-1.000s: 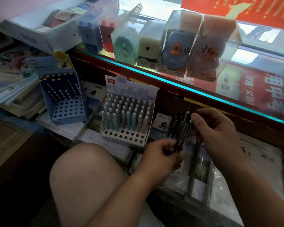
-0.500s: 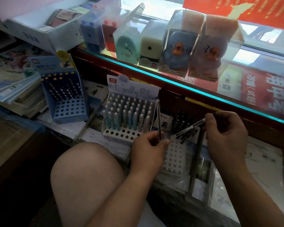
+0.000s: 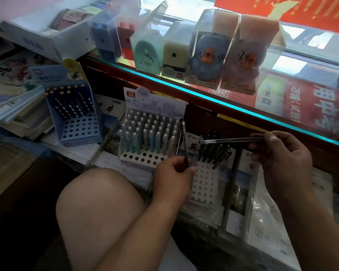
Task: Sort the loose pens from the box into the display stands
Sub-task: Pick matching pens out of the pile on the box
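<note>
Hands are each pinching one dark pen. Left hand (image 3: 172,174) is holding its pen (image 3: 184,141) nearly upright, beside the pastel stand (image 3: 143,157). Right hand (image 3: 278,153) is holding its pen (image 3: 229,140) level, tip pointing left, above the white stand (image 3: 205,184).

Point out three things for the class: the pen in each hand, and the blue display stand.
Upright dark pen (image 3: 184,141), head view: mid-barrel, above left hand.
Level dark pen (image 3: 227,140), head view: mid-barrel, left of right hand.
Blue display stand (image 3: 79,128), head view: its perforated front panel.
</note>
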`<state>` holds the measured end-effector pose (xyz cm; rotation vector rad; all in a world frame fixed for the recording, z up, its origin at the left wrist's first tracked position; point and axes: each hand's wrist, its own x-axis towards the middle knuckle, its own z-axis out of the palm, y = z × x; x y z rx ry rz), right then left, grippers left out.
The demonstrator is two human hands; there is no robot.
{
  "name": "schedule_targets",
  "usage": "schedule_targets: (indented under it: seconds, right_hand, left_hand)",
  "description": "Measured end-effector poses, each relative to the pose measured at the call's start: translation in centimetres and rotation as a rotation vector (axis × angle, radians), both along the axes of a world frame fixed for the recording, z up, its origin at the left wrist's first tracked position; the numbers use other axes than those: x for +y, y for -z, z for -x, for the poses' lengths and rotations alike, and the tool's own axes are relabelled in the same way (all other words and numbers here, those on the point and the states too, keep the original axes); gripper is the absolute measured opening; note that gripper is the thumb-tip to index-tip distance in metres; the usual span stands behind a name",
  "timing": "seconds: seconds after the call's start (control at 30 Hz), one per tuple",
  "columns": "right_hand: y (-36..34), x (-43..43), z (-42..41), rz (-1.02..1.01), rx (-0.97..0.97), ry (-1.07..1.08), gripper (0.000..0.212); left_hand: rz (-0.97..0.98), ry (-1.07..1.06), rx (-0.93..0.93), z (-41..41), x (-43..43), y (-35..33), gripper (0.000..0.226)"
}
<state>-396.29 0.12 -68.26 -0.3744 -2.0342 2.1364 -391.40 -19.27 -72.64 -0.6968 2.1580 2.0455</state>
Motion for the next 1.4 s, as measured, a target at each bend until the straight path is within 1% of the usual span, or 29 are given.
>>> schedule_targets:
  seconds: [0.13, 0.23, 0.33, 0.4, 0.67, 0.77, 0.87, 0.93, 1.07, 1.2, 1.3, 1.33, 1.4]
  right_hand:
    - [-0.1, 0.3, -0.5, -0.262, 0.119, 0.024, 0.009]
    - [0.7, 0.1, -0.8, -0.448, 0.208, -0.067, 0.012]
    - [2.2, -0.5, -0.9, -0.621, 0.222, -0.172, 0.016]
    - [3.1, -1.0, -0.9, -0.697, 0.229, -0.214, 0.015]
    - [3.8, -2.1, -1.1, -0.768, 0.23, -0.247, 0.015]
    - [3.9, -2.2, -0.8, -0.848, 0.222, -0.242, 0.014]
    - [3.9, -2.4, -0.8, -0.895, 0.204, -0.235, 0.021]
    - [3.8, -2.5, -0.8, -0.906, 0.231, -0.225, 0.023]
    - [4.0, -2.6, -0.6, -1.003, 0.305, -0.25, 0.012]
    - [4.5, -2.6, -0.4, -1.05, 0.264, -0.271, 0.011]
    - [3.9, -2.6, -0.2, -1.003, 0.229, -0.25, 0.014]
    - [3.4, -2.6, -0.2, -0.951, 0.23, -0.243, 0.016]
    - [2.2, -2.7, -0.4, -0.776, 0.221, -0.263, 0.022]
  left_hand:
    - [0.035, 0.031, 0.007, 0.0, 0.3, 0.1, 0.016]
    - [0.062, 0.088, 0.009, -0.2, 0.5, 0.1, 0.024]
    - [0.084, 0.112, 0.008, -0.2, 0.6, 0.0, 0.032]
    - [0.094, 0.112, 0.012, -0.3, 0.6, 0.1, 0.03]
    - [0.083, 0.085, 0.021, -0.4, 0.4, 0.1, 0.022]
    - [0.096, 0.094, 0.018, -0.4, 0.4, 0.2, 0.02]
    - [0.094, 0.11, 0.009, -0.4, 0.5, 0.2, 0.017]
    - [0.093, 0.129, 0.001, -0.4, 0.4, 0.2, 0.017]
    - [0.095, 0.15, 0.005, -0.4, 0.3, 0.2, 0.018]
    - [0.096, 0.149, 0.009, -0.4, 0.3, 0.3, 0.021]
    - [0.095, 0.148, 0.005, -0.4, 0.3, 0.4, 0.019]
    - [0.1, 0.15, 0.005, -0.4, 0.4, 0.5, 0.02]
    - [0.119, 0.16, 0.016, -0.4, 0.5, 0.5, 0.022]
